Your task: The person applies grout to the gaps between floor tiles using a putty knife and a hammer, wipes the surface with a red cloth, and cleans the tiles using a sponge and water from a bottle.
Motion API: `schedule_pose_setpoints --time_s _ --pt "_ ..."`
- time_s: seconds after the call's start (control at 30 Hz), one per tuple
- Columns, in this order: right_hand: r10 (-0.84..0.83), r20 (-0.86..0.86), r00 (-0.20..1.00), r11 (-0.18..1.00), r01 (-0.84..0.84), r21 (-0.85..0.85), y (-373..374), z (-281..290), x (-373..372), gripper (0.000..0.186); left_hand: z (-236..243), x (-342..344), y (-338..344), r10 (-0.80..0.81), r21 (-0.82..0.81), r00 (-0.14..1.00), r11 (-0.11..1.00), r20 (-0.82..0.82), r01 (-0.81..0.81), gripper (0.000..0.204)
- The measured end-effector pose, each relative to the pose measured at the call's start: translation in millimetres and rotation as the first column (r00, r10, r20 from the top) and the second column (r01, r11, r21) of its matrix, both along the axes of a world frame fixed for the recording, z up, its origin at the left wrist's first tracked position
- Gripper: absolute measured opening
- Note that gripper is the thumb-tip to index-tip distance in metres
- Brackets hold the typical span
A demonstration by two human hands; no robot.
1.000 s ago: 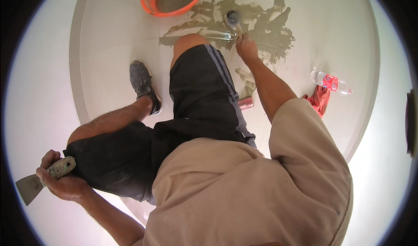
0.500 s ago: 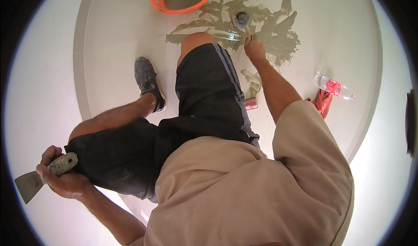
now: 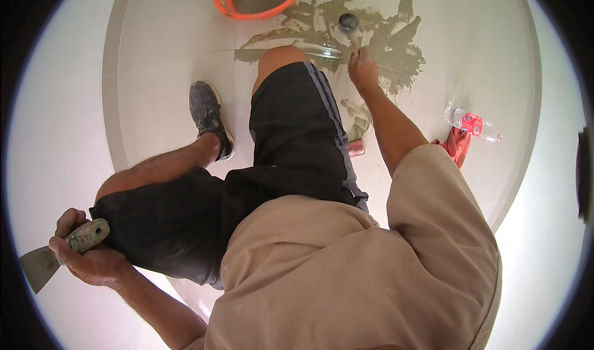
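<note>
At the lower left, my left hand (image 3: 93,260) is closed around the worn handle of a putty knife (image 3: 83,237), its metal blade pointing outward past my knee. My right arm is stretched forward over the floor. There, my right hand (image 3: 363,70) grips the pale handle of a rubber mallet (image 3: 348,22) with a dark round head. The mallet head is over a patch of wet grey-green grout (image 3: 393,43) smeared across the tiles. Whether the head touches the surface I cannot tell.
An orange basin (image 3: 221,2) of grey mix stands at the far edge, left of the smear. To the right, a clear plastic bottle (image 3: 458,116) with a red label lies by a red bag (image 3: 456,147). A red object (image 3: 355,147) is partly hidden by my right thigh.
The mallet head has shifted slightly to the right and nearer to me. My left hand and the putty knife have barely moved.
</note>
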State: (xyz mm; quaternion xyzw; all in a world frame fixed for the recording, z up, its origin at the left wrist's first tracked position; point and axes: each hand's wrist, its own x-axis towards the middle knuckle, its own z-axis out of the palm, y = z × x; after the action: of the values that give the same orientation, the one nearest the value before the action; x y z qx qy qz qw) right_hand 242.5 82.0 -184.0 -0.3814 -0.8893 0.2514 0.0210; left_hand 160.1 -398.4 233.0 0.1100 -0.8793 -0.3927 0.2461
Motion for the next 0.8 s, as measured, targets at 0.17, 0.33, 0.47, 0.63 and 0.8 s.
schedule_pose_setpoints --time_s 0.17,0.33,0.47,0.63,0.8 --pt "0.0 -0.007 1.0 1.0 0.0 -0.008 -5 -1 -1 0.038 1 1 -1 -0.015 -0.036 1.0 0.999 0.017 0.015 0.058" --pt "0.037 0.023 0.999 0.999 -0.037 0.021 6 -10 1 0.038 1 -1 -3 -0.022 -0.008 1.0 1.0 0.012 0.022 0.059" --pt "0.0 -0.053 0.999 1.0 0.0 0.007 -8 -2 3 0.037 1 1 -3 -0.011 -0.022 1.0 1.0 0.015 0.011 0.059" --pt "0.003 0.003 1.0 1.0 -0.003 0.002 -10 0 -2 0.036 3 2 5 0.03 -0.024 1.0 0.999 0.002 -0.03 0.059" --pt "-0.004 0.003 1.0 1.0 0.004 -0.025 0 4 -9 0.037 2 2 15 -0.003 -0.009 1.0 1.0 -0.009 0.003 0.058"
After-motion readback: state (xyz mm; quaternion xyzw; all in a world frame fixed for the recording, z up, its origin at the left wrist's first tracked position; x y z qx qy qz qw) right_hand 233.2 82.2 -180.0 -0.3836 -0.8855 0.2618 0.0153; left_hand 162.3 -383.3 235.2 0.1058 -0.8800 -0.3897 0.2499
